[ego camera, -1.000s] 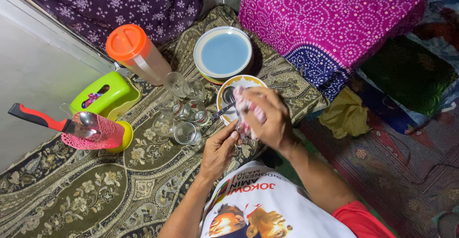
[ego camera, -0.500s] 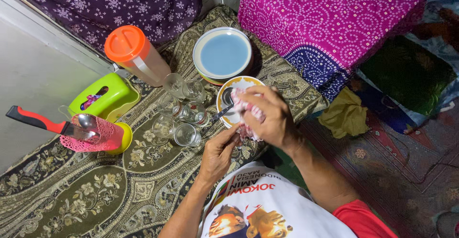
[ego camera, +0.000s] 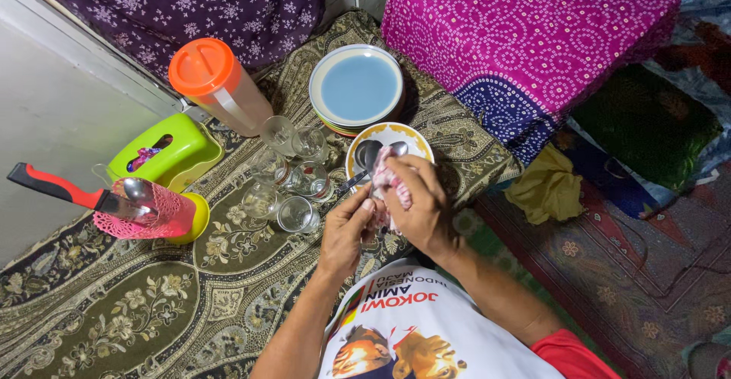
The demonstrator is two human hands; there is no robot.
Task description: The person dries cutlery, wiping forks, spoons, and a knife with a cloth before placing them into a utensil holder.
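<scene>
My left hand [ego camera: 345, 233] pinches the handle end of a metal spoon [ego camera: 368, 155], whose bowl sticks out over a yellow-rimmed plate [ego camera: 415, 140]. Wrapped around the spoon's shaft is a pink-and-white cloth [ego camera: 388, 183], gripped by my right hand [ego camera: 420, 207]. Both hands touch at the fingertips just in front of the plate. A second spoon [ego camera: 398, 148] lies in the plate, and another handle pokes over its left rim.
On the patterned mat stand several glasses [ego camera: 290, 178], an orange-lidded jug [ego camera: 216, 83] and a stack of plates with a blue centre [ego camera: 356, 86]. A green tissue box [ego camera: 163, 151] and a pink basket [ego camera: 147, 210] holding a red-handled knife sit left. A magenta cushion [ego camera: 525, 36] and a yellow rag [ego camera: 545, 188] lie right.
My right hand slid the cloth down the spoon toward me, uncovering the spoon bowls over the plate. My left hand rose slightly to meet it.
</scene>
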